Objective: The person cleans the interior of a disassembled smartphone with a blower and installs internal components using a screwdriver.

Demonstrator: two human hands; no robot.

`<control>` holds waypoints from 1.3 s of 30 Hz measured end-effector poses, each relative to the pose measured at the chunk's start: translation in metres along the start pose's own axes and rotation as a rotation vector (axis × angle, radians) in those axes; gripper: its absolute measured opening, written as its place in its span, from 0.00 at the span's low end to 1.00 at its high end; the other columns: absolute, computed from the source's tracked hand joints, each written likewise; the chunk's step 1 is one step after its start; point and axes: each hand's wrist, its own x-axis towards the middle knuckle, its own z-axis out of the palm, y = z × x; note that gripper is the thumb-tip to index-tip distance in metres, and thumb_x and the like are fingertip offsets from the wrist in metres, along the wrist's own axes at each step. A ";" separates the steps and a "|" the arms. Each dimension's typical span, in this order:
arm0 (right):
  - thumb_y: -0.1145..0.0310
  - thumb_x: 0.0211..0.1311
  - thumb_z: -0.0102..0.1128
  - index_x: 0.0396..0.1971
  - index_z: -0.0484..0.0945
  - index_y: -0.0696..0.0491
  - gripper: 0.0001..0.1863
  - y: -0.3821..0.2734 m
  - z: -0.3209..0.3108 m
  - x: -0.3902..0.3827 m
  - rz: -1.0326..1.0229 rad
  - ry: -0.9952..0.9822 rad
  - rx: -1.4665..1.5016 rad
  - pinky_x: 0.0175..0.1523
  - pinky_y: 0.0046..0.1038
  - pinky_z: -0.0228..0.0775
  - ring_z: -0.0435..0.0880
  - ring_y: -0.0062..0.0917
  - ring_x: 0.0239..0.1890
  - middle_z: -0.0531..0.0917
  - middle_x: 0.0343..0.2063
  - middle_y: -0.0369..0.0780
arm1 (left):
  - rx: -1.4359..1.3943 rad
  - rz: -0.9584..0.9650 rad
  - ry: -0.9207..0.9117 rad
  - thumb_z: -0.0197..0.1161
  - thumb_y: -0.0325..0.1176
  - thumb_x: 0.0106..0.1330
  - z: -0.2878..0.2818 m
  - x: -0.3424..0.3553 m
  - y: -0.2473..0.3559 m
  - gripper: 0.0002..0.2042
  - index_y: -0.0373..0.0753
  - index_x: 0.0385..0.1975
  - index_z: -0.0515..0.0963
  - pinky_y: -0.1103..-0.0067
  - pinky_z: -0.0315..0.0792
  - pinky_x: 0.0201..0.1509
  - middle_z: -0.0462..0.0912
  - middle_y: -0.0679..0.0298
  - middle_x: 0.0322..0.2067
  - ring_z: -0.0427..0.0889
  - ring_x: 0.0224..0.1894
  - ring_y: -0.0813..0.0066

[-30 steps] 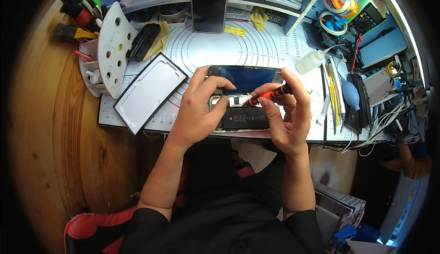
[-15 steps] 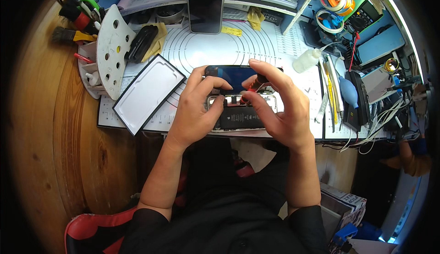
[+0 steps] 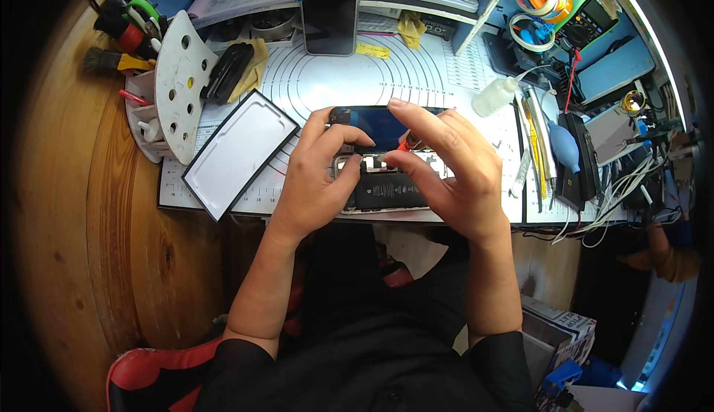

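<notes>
An opened phone lies in front of me, its black battery [image 3: 388,191] showing in the near half. The dark screen panel [image 3: 379,124] is raised along the far side. My left hand [image 3: 309,170] grips the phone's left end, with its fingers on the panel and its thumb by the inner parts above the battery. A red and black screwdriver [image 3: 404,146] is held in the curled fingers of my right hand [image 3: 468,178]. That hand covers much of the handle and the phone's right end; the tip is too small to make out.
A white tray [image 3: 239,155] with a black rim lies left of the phone. Another phone [image 3: 329,10] stands upright at the back. To the right are a dropper bottle [image 3: 494,97], tweezers-like tools, a blue air blower [image 3: 564,149] and tangled cables [image 3: 621,189].
My right hand has tilted leftward over the phone with the screwdriver, and more of the handle is hidden. My left hand keeps its grip. The view has shifted slightly.
</notes>
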 end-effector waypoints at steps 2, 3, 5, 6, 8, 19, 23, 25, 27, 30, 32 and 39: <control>0.81 0.53 0.72 0.63 0.79 0.53 0.34 0.000 0.006 0.000 0.021 0.048 0.086 0.40 0.33 0.77 0.82 0.33 0.34 0.84 0.35 0.41 | -0.012 -0.018 -0.002 0.62 0.17 0.61 0.001 0.000 0.001 0.11 0.34 0.43 0.81 0.73 0.78 0.55 0.74 0.52 0.53 0.84 0.50 0.62; 0.81 0.52 0.72 0.63 0.79 0.53 0.34 0.000 0.006 0.000 0.032 0.072 0.129 0.40 0.33 0.76 0.81 0.33 0.33 0.84 0.35 0.41 | -0.007 -0.008 -0.002 0.62 0.17 0.61 0.001 0.001 0.003 0.11 0.34 0.43 0.81 0.73 0.78 0.55 0.74 0.53 0.53 0.84 0.50 0.62; 0.82 0.52 0.72 0.64 0.78 0.53 0.34 0.000 0.003 -0.001 0.027 0.050 0.108 0.40 0.33 0.76 0.81 0.33 0.34 0.84 0.35 0.41 | 0.000 0.001 -0.001 0.62 0.17 0.61 0.000 0.001 0.003 0.11 0.34 0.43 0.81 0.73 0.78 0.55 0.74 0.53 0.53 0.84 0.49 0.62; 0.82 0.52 0.72 0.64 0.78 0.54 0.35 0.000 0.001 -0.001 0.014 0.005 0.043 0.41 0.33 0.77 0.82 0.34 0.34 0.84 0.36 0.42 | -0.005 -0.010 -0.003 0.62 0.17 0.61 -0.001 0.000 0.002 0.11 0.34 0.43 0.81 0.73 0.78 0.55 0.74 0.53 0.53 0.84 0.50 0.62; 0.82 0.52 0.72 0.64 0.78 0.54 0.35 -0.003 0.003 0.001 0.029 0.037 0.076 0.40 0.33 0.76 0.81 0.34 0.34 0.84 0.35 0.42 | -0.013 -0.018 -0.008 0.62 0.17 0.61 0.000 0.001 0.002 0.11 0.34 0.43 0.81 0.73 0.78 0.55 0.74 0.53 0.53 0.84 0.50 0.61; 0.83 0.52 0.71 0.64 0.78 0.54 0.34 0.000 0.006 -0.002 0.075 0.088 0.175 0.40 0.35 0.75 0.80 0.33 0.34 0.84 0.36 0.41 | -0.021 -0.016 0.008 0.62 0.17 0.60 0.001 0.000 0.001 0.11 0.35 0.42 0.81 0.72 0.77 0.55 0.75 0.52 0.53 0.83 0.50 0.60; 0.85 0.54 0.68 0.64 0.78 0.54 0.34 0.000 0.007 0.000 0.011 0.068 0.097 0.42 0.34 0.77 0.82 0.34 0.36 0.85 0.38 0.40 | 0.024 -0.012 -0.010 0.62 0.17 0.61 -0.001 0.001 0.002 0.11 0.35 0.42 0.82 0.73 0.78 0.55 0.75 0.52 0.54 0.83 0.51 0.60; 0.85 0.54 0.68 0.64 0.78 0.55 0.34 -0.001 0.006 -0.001 0.038 0.097 0.186 0.42 0.34 0.77 0.83 0.35 0.37 0.86 0.39 0.41 | 0.005 -0.014 0.001 0.63 0.17 0.61 -0.001 0.001 0.003 0.11 0.35 0.42 0.81 0.73 0.78 0.55 0.74 0.52 0.53 0.84 0.51 0.60; 0.86 0.54 0.67 0.66 0.76 0.55 0.35 -0.004 -0.001 -0.004 0.099 -0.050 0.137 0.46 0.34 0.79 0.85 0.37 0.41 0.87 0.43 0.42 | 0.011 -0.008 0.004 0.63 0.18 0.61 0.000 0.001 0.002 0.11 0.35 0.42 0.81 0.73 0.78 0.54 0.75 0.52 0.53 0.84 0.50 0.60; 0.88 0.54 0.67 0.66 0.75 0.56 0.36 -0.004 0.006 -0.009 0.070 0.024 0.180 0.47 0.33 0.80 0.86 0.36 0.41 0.86 0.45 0.44 | 0.050 0.020 0.004 0.63 0.18 0.61 0.001 0.002 -0.001 0.10 0.35 0.41 0.82 0.72 0.77 0.53 0.75 0.52 0.53 0.84 0.48 0.60; 0.89 0.56 0.67 0.67 0.73 0.57 0.35 -0.002 0.010 -0.020 0.080 0.105 0.230 0.48 0.32 0.81 0.87 0.34 0.41 0.86 0.45 0.45 | 0.060 0.037 0.025 0.63 0.18 0.60 0.002 0.002 -0.002 0.09 0.34 0.40 0.82 0.73 0.78 0.51 0.76 0.53 0.52 0.85 0.46 0.62; 0.85 0.74 0.53 0.75 0.49 0.56 0.35 0.021 -0.028 -0.078 0.246 0.675 0.227 0.55 0.37 0.82 0.86 0.33 0.45 0.83 0.45 0.51 | -0.019 -0.071 0.000 0.61 0.16 0.62 0.003 0.000 0.003 0.10 0.32 0.41 0.81 0.79 0.72 0.55 0.74 0.60 0.51 0.78 0.48 0.73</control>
